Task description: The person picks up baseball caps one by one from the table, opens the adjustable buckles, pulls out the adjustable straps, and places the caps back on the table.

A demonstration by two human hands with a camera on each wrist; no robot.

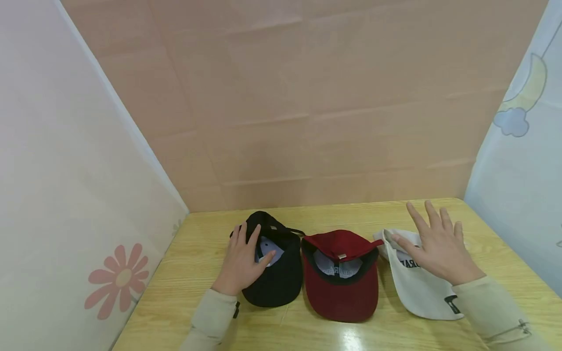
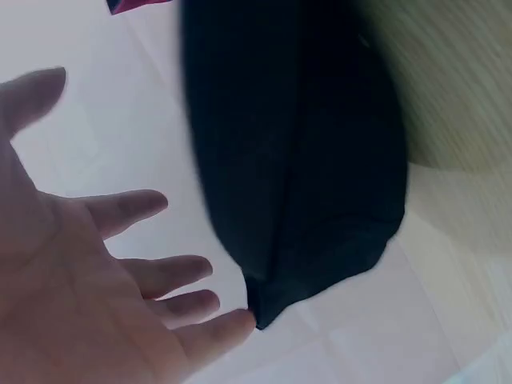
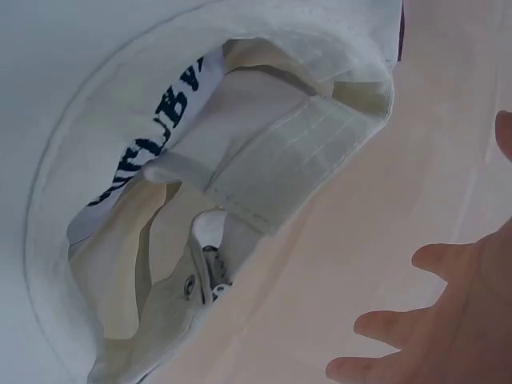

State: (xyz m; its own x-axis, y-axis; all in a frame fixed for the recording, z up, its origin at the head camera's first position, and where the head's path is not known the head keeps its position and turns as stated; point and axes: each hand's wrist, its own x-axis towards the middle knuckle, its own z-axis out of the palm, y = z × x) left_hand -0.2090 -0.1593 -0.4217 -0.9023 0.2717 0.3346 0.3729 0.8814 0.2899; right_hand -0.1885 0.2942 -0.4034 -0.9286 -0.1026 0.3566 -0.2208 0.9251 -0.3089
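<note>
Three caps lie upside down in a row on the wooden table. At the left is a black cap (image 1: 278,282), with my left hand (image 1: 242,263) over its left side, fingers spread. In the left wrist view the little fingertip is right at the edge of the black cap (image 2: 296,144). A dark red cap (image 1: 340,297) sits in the middle, with neither hand on it. On the right, a white cap (image 1: 421,292) shows dark lettering inside. My right hand (image 1: 443,251) is above it with fingers spread. The right wrist view shows the white cap's strap (image 3: 296,160) beside those fingers.
The table (image 1: 202,273) meets a brown paper-like backdrop (image 1: 307,122) at its far edge. Pale sheets stand on both sides, the left one with a pink flower (image 1: 123,278), the right one with a moon (image 1: 533,83) and a cloud.
</note>
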